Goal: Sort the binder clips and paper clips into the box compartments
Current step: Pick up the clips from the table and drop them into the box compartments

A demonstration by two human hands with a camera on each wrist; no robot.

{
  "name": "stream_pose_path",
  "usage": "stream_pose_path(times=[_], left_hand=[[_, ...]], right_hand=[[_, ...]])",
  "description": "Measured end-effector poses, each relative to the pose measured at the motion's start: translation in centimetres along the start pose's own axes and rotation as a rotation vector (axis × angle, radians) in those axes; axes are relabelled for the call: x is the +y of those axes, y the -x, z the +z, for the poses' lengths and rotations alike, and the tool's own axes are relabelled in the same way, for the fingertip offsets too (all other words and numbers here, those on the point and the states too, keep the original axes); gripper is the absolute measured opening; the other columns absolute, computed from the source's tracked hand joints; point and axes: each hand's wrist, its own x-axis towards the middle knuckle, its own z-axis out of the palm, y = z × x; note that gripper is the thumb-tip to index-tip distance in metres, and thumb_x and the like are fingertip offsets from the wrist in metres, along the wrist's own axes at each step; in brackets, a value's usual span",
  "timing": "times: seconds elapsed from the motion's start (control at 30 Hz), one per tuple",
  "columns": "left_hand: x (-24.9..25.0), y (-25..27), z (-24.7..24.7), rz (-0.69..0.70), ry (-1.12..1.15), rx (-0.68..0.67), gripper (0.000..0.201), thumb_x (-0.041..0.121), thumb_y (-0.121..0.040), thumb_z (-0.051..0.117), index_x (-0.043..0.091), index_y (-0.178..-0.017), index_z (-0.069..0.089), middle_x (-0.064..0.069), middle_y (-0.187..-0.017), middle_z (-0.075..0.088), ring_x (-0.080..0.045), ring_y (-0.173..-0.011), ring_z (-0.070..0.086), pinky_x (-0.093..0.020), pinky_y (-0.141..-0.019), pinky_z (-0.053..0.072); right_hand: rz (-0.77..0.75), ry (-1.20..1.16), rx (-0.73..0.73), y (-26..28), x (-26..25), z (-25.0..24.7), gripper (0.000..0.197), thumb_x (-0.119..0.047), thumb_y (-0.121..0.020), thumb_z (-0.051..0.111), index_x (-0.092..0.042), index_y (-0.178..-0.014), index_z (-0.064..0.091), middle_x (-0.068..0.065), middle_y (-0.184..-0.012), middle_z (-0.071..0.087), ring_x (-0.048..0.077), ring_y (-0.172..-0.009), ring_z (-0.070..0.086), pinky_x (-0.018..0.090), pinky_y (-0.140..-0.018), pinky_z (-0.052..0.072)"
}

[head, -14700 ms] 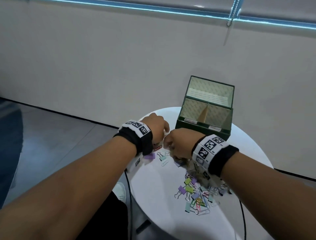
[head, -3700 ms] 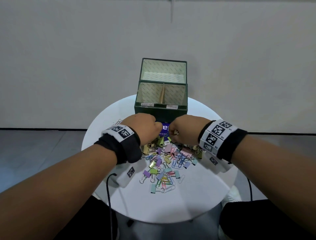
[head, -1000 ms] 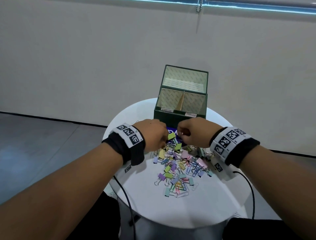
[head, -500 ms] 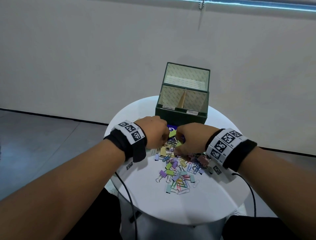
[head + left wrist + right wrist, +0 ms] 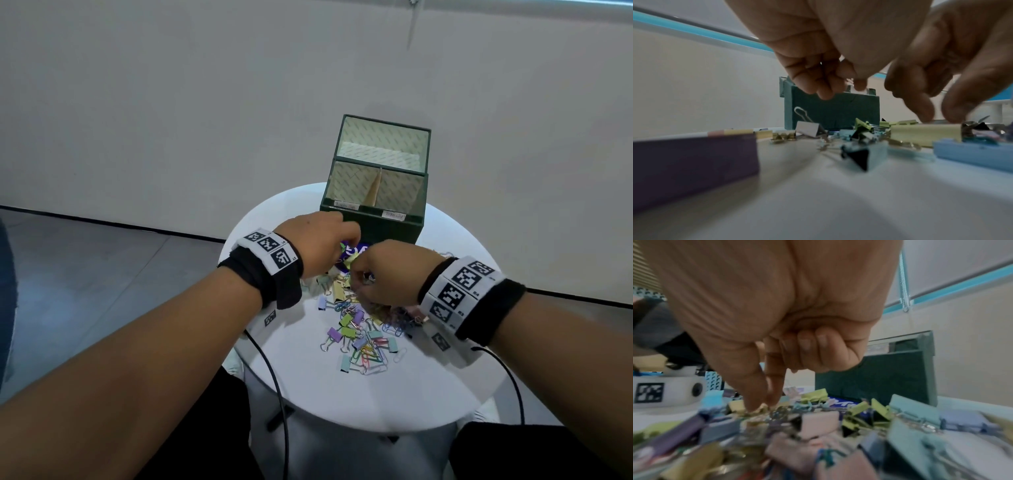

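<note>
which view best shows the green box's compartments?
Head view. It looks down into the green box: one wide rear compartment and two front ones split by a divider, each front one labelled. The left wrist view shows only its outer front wall; the right wrist view shows an outer wall and rim, no interior.

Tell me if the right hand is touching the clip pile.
Touching. The right wrist view shows the right hand with thumb and forefinger tips down in the clip pile, on a gold clip.

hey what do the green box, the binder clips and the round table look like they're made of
Green box: likely cardboard, matte cloth-textured cover, patterned paper lining.
Binder clips: seemingly painted pastel metal bodies with shiny wire handles.
Round table: smooth white top, plastic or laminate; cannot tell which.
</note>
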Motion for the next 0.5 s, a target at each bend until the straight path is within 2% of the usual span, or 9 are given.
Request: stream_pose_path(times=[0.07,0.13,0.23,0.3,0.37,0.4,0.5], left_hand=[[0.0,0.3,-0.2,0.078,-0.035,-0.03,0.022,0.019,-0.095,0.052,0.032,-0.1,0.069,0.004,-0.1,0.05,-0.021,-0.087,0.052,-0.037,-0.074,0.049],[0.3,0.8,-0.4,0.165,-0.027,-0.061,0.023,0.015,-0.093,0.054,0.026,-0.094,0.074,0.004,-0.101,0.052,-0.02,-0.088,0.054,-0.034,-0.075,0.048],[0.7,1.6,-0.4,0.258,-0.047,-0.142,0.031,0.011,-0.092,0.051,0.025,-0.102,0.076,0.005,-0.107,0.06,-0.015,-0.097,0.055,-0.029,-0.081,0.045],[0.6,2.1,-0.1,0.319,-0.101,-0.192,0.03,0.017,-0.094,0.052,0.029,-0.111,0.075,0.007,-0.111,0.062,-0.015,-0.104,0.052,-0.026,-0.083,0.041],[0.4,2.3,-0.1,0.309,-0.166,-0.229,0.026,0.031,-0.096,0.054,0.031,-0.115,0.072,0.008,-0.114,0.062,-0.017,-0.106,0.051,-0.025,-0.082,0.039],[0.3,2.4,-0.2,0.293,-0.193,-0.223,0.026,0.037,-0.095,0.054,0.032,-0.115,0.071,0.009,-0.114,0.062,-0.017,-0.104,0.05,-0.027,-0.082,0.041],[-0.1,2.2,-0.7,0.226,-0.261,-0.201,0.028,0.042,-0.094,0.054,0.035,-0.119,0.067,0.011,-0.116,0.061,-0.017,-0.103,0.048,-0.033,-0.081,0.047]], right_hand=[[-0.003,0.025,-0.047,0.0,-0.7,0.2,0.013,-0.032,-0.089,0.061,-0.03,-0.097,0.072,-0.005,-0.089,0.068,0.017,-0.082,0.061,0.029,-0.069,0.051],[0.019,0.052,-0.053,-0.1,-0.7,0.1,0.019,-0.033,-0.09,0.061,-0.031,-0.105,0.072,-0.004,-0.096,0.069,0.018,-0.087,0.062,0.028,-0.072,0.051],[0.008,0.033,-0.073,-0.2,0.1,0.2,0.023,-0.028,-0.094,0.057,-0.033,-0.109,0.074,-0.006,-0.103,0.072,0.018,-0.091,0.064,0.032,-0.08,0.055],[0.004,0.007,-0.085,-0.1,0.8,0.4,0.025,-0.025,-0.094,0.057,-0.035,-0.11,0.074,-0.009,-0.104,0.072,0.017,-0.094,0.063,0.033,-0.083,0.056],[0.016,-0.01,-0.063,0.1,1.1,0.5,0.023,-0.028,-0.091,0.063,-0.038,-0.11,0.073,-0.011,-0.106,0.071,0.015,-0.095,0.063,0.033,-0.085,0.056],[0.012,-0.014,-0.046,0.2,1.1,0.5,0.025,-0.03,-0.09,0.065,-0.038,-0.112,0.072,-0.011,-0.108,0.071,0.015,-0.097,0.063,0.032,-0.086,0.055],[-0.012,0.008,-0.018,0.2,1.1,0.6,0.027,-0.032,-0.092,0.063,-0.037,-0.117,0.07,-0.01,-0.112,0.07,0.015,-0.1,0.062,0.03,-0.085,0.054]])
